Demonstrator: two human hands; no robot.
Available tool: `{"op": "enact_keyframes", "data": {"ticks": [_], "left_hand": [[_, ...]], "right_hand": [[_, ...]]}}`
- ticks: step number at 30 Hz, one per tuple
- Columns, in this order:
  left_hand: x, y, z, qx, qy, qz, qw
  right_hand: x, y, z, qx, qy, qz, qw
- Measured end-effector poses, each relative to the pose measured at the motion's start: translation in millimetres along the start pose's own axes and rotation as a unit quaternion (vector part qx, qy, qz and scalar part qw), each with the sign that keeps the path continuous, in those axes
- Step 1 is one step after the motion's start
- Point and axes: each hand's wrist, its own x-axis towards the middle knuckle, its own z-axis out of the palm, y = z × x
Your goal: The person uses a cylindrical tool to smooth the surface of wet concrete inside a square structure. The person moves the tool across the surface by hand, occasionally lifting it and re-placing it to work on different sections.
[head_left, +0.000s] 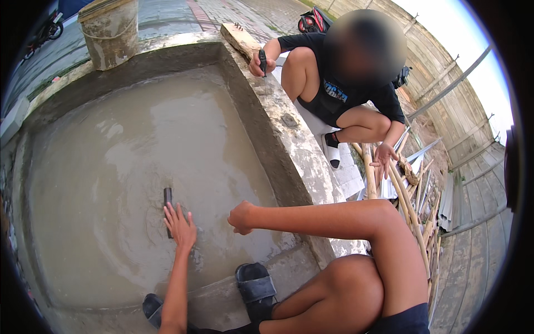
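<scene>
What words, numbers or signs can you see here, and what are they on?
Black shirt of the person across the basin: a small, slanted blue-and-white print, but I don't copy out printed words.
Dark bar under the left hand: no lettering I can make out.
Bucket: none I can make out.
Motorbike at upper left: too small to read.

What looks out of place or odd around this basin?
The wooden block on the low wall: small dark spikes, perhaps nails, stick up from its far end, near a co-worker's hand. Beyond the wall, poles lie jumbled rather than stacked. The dark bar under the left hand shows no obvious damage.
</scene>
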Motion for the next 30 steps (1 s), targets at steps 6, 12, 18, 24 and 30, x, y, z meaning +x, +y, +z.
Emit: {"op": "enact_keyframes", "data": {"ticks": [6,12,18,24,30], "left_hand": [[-15,16,27,-0.091,-0.089,0.047,0.991],[-13,19,26,0.000,-0.041,0.046,0.998],[6,-9,5,0.025,0.002,-0.055,0.998],[26,-67,-26,0.071,0.006,-0.193,0.979],[27,-68,-39,0.070,0.014,-0.250,0.966]], "right_hand": [[2,-5,-11,-0.005,0.004,-0.005,1.000],[5,-2,-7,-0.006,0.021,-0.016,1.000],[4,0,0,-0.007,0.021,-0.008,1.000],[2,0,0,-0.010,0.023,-0.012,1.000],[3,5,8,-0.003,0.022,-0.007,1.000]]}}
